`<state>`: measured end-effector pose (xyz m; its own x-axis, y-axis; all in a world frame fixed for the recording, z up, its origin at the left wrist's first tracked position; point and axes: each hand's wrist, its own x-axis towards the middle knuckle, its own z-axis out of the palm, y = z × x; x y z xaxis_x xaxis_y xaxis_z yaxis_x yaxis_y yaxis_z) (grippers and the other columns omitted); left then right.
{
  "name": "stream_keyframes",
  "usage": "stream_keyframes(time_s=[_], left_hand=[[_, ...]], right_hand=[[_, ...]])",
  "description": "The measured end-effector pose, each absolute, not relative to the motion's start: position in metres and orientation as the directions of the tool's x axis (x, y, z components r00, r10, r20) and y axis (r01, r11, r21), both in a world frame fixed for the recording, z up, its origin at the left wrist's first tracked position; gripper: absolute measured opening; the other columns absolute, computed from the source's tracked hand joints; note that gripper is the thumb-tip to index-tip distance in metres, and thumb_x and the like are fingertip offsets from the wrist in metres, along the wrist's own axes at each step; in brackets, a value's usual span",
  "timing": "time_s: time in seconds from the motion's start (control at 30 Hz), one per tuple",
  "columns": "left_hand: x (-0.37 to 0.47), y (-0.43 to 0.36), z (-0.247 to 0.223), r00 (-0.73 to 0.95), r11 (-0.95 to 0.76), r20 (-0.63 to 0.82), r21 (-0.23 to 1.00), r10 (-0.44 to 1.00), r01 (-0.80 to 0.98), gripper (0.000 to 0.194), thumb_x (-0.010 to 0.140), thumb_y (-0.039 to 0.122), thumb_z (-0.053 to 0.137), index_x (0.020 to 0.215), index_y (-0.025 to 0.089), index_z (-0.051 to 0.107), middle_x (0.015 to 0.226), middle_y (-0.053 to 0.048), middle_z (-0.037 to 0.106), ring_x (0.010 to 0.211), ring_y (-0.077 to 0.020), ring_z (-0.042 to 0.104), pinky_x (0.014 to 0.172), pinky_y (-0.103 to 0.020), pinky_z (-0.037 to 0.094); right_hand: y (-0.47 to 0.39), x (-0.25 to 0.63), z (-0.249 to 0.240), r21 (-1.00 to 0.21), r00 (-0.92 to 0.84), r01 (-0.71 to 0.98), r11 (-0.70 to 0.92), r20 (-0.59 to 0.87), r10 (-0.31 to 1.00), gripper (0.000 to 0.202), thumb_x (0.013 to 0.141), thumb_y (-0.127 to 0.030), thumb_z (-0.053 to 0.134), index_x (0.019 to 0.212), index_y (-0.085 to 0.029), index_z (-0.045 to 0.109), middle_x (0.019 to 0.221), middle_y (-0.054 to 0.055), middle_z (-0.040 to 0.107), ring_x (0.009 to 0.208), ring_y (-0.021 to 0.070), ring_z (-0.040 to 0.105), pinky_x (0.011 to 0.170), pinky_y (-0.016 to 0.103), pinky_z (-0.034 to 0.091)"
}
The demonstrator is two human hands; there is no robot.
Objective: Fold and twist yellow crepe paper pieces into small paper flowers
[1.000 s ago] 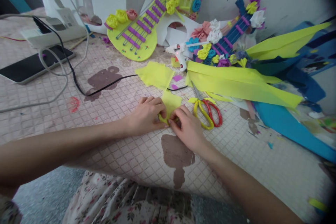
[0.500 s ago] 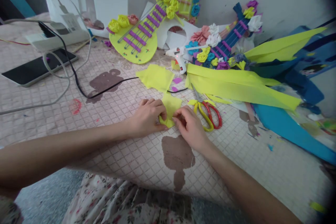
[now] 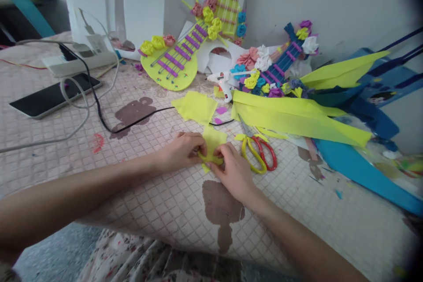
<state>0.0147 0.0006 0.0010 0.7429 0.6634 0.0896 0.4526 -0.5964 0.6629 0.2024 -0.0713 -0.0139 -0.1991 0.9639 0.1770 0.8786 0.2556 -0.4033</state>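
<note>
A small piece of yellow crepe paper (image 3: 214, 138) lies on the quilted cloth between my hands, its near edge bunched up. My left hand (image 3: 185, 149) pinches that edge from the left, and my right hand (image 3: 232, 168) pinches it from the right, thumb and fingertips pressed together. A scrap of yellow shows below the fingertips. Just beyond lies a stack of yellow paper pieces (image 3: 194, 106). To the right of my right hand rest scissors (image 3: 259, 152) with one yellow and one red handle.
A white glue gun (image 3: 223, 84) stands behind the paper, its black cord crossing the cloth. Yellow paper strips (image 3: 291, 114) and a blue sheet (image 3: 360, 167) lie right. Decorated guitar shapes (image 3: 173, 64) lean at the back. A phone (image 3: 54, 97) and power strip (image 3: 77, 61) are left.
My fingers have drawn closer together, and the near edge of the yellow paper is now bunched or folded between them. The whole view has shifted slightly.
</note>
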Motion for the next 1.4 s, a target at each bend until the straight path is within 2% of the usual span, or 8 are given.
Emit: stream_keyframes(time_s=[0.13,0.27,0.4,0.53,0.83,1.03,1.2,1.4], left_hand=[[0.009,0.010,0.000,0.707,-0.559,0.105,0.697,0.700,0.450,0.011,0.069,0.014,0.057,0.080,0.016,0.058,0.078,-0.001,0.060,0.070,-0.0126,0.055,0.064,-0.024,0.041],[0.007,0.013,0.002,0.689,-0.536,0.097,0.708,0.718,0.459,0.010,0.073,0.020,0.056,0.082,0.016,0.058,0.075,-0.001,0.059,0.066,-0.0121,0.053,0.061,-0.024,0.042],[0.011,0.006,0.000,0.668,-0.576,0.104,0.615,0.737,0.539,0.019,0.078,0.033,0.060,0.086,0.016,0.056,0.086,-0.003,0.060,0.079,-0.0176,0.056,0.073,-0.032,0.042],[0.014,-0.001,-0.001,0.646,-0.580,0.091,0.547,0.758,0.604,0.016,0.077,0.027,0.062,0.088,0.017,0.056,0.095,-0.004,0.060,0.093,-0.0223,0.056,0.083,-0.039,0.038],[0.013,0.011,-0.001,0.671,-0.575,0.084,0.600,0.737,0.557,0.012,0.080,0.028,0.059,0.081,0.017,0.057,0.084,-0.002,0.062,0.074,-0.0148,0.056,0.073,-0.030,0.040],[0.017,0.004,-0.004,0.650,-0.625,0.147,0.493,0.746,0.605,0.038,0.071,0.051,0.068,0.085,0.017,0.057,0.087,-0.004,0.061,0.083,-0.0206,0.057,0.075,-0.034,0.035],[0.020,0.000,-0.004,0.673,-0.657,0.147,0.441,0.725,0.612,0.044,0.066,0.054,0.072,0.085,0.018,0.055,0.086,-0.003,0.060,0.084,-0.0220,0.056,0.075,-0.035,0.032],[0.014,0.012,-0.004,0.705,-0.646,0.135,0.547,0.697,0.533,0.026,0.072,0.031,0.072,0.087,0.017,0.055,0.089,-0.002,0.060,0.084,-0.0187,0.057,0.077,-0.033,0.036]], right_hand=[[-0.072,0.202,-0.014,-0.420,-0.196,0.871,0.254,0.177,0.964,0.019,0.081,-0.032,0.060,0.092,-0.022,0.048,0.094,0.004,0.059,0.081,0.0195,0.059,0.063,0.031,0.043],[-0.071,0.202,-0.014,-0.414,-0.195,0.874,0.254,0.178,0.964,0.018,0.082,-0.031,0.061,0.091,-0.022,0.048,0.092,0.003,0.058,0.080,0.0191,0.059,0.063,0.030,0.042],[-0.071,0.202,-0.011,-0.428,-0.200,0.867,0.254,0.169,0.965,0.018,0.082,-0.032,0.061,0.091,-0.022,0.049,0.093,0.003,0.059,0.080,0.0190,0.059,0.064,0.030,0.043],[-0.072,0.202,-0.010,-0.457,-0.198,0.852,0.255,0.169,0.966,0.022,0.081,-0.035,0.062,0.093,-0.021,0.049,0.093,0.003,0.059,0.081,0.0191,0.060,0.066,0.031,0.044],[-0.074,0.196,-0.009,-0.417,-0.178,0.879,0.232,0.165,0.970,0.036,0.071,-0.040,0.071,0.094,-0.023,0.049,0.093,0.003,0.059,0.079,0.0202,0.060,0.063,0.032,0.044],[-0.073,0.196,-0.007,-0.403,-0.183,0.887,0.225,0.141,0.973,0.036,0.071,-0.039,0.071,0.094,-0.023,0.049,0.094,0.003,0.060,0.080,0.0213,0.061,0.061,0.032,0.044],[-0.073,0.196,-0.005,-0.408,-0.182,0.886,0.219,0.128,0.975,0.038,0.069,-0.039,0.072,0.094,-0.022,0.049,0.093,0.003,0.060,0.082,0.0216,0.062,0.062,0.032,0.045],[-0.073,0.196,-0.008,-0.429,-0.180,0.878,0.213,0.117,0.977,0.038,0.070,-0.040,0.072,0.094,-0.022,0.049,0.094,0.003,0.059,0.082,0.0214,0.060,0.064,0.033,0.045]])
